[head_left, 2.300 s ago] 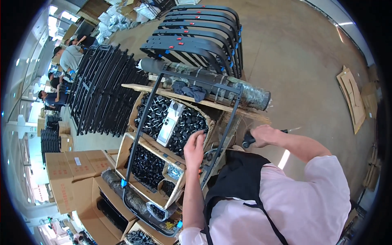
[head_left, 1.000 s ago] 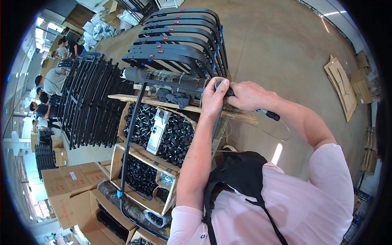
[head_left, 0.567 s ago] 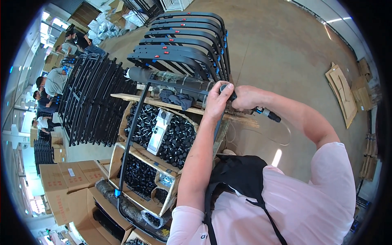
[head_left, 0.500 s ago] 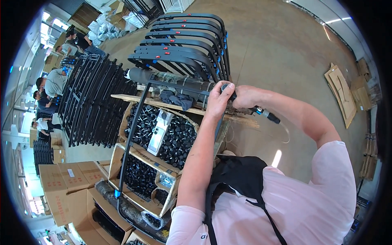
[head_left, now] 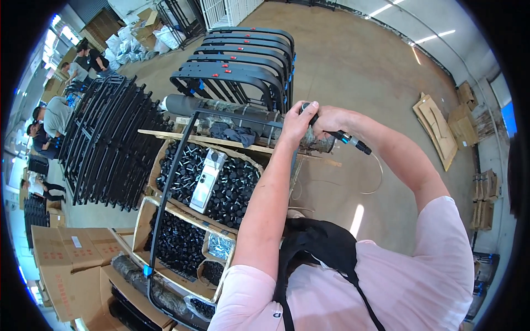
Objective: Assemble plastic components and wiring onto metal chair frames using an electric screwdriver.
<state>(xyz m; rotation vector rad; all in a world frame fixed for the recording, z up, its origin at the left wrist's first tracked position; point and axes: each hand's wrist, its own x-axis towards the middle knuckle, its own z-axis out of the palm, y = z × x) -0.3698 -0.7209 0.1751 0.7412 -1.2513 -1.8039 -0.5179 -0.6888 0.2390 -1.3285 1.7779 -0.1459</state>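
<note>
Near the upper centre of the frame, both hands meet at the end of a long wrapped tube (head_left: 243, 118) that lies across a wooden board (head_left: 221, 142). Left hand (head_left: 295, 122): fingers curled over the right end of the tube, closed on it, with the forearm running down to the lower centre of the frame. Right hand (head_left: 331, 120): closed around a pneumatic hand tool (head_left: 346, 139), whose black body with a blue collar projects toward the right of the frame. A thin clear hose (head_left: 375, 176) loops from the tool's rear end down over the floor. The tool's working tip is hidden between the two hands; contact with the tube cannot be confirmed.

Just behind the tube, toward the top of the frame, stands a row of black curved metal frames (head_left: 243, 60) fitted with red and blue clips. Below the board, a cardboard box (head_left: 160, 160) holds many small black caps (head_left: 237, 187), and a flat grey rectangular part (head_left: 207, 179) lies on top of them. A second box of black parts (head_left: 176, 245) sits lower left, with a bag of bright screws (head_left: 221, 245) beside it. A black bent tube frame (head_left: 165, 204) arcs over both boxes.

Further stacked black frames (head_left: 105, 143) fill the left of the frame. Closed cardboard cartons (head_left: 61, 259) occupy the lower left. Other people (head_left: 55, 113) work at the far upper left.
</note>
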